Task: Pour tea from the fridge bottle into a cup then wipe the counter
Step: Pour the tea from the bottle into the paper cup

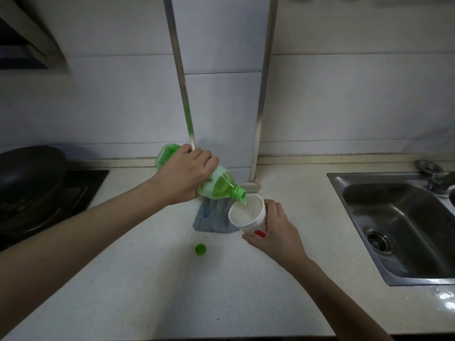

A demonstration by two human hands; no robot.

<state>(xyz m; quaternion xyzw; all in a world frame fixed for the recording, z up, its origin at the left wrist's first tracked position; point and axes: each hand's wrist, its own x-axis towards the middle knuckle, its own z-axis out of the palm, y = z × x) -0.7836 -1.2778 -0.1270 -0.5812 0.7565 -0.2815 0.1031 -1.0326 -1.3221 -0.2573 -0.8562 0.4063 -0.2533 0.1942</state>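
My left hand (183,173) grips a green plastic tea bottle (219,185) around its middle, tipped so its open neck points down to the right. A thin stream runs from the neck into a white paper cup (248,214) with red marks. My right hand (275,230) holds that cup by its side, tilted toward the bottle, just above the counter (147,279). A grey-blue cloth (209,217) lies flat on the counter under the bottle and cup. The green bottle cap (200,249) rests on the counter in front of the cloth.
A steel sink (398,225) with a drain is set into the counter at the right, tap fittings behind it. A black pan (29,178) stands on a dark hob at the left. Two metal strips run up the tiled wall behind.
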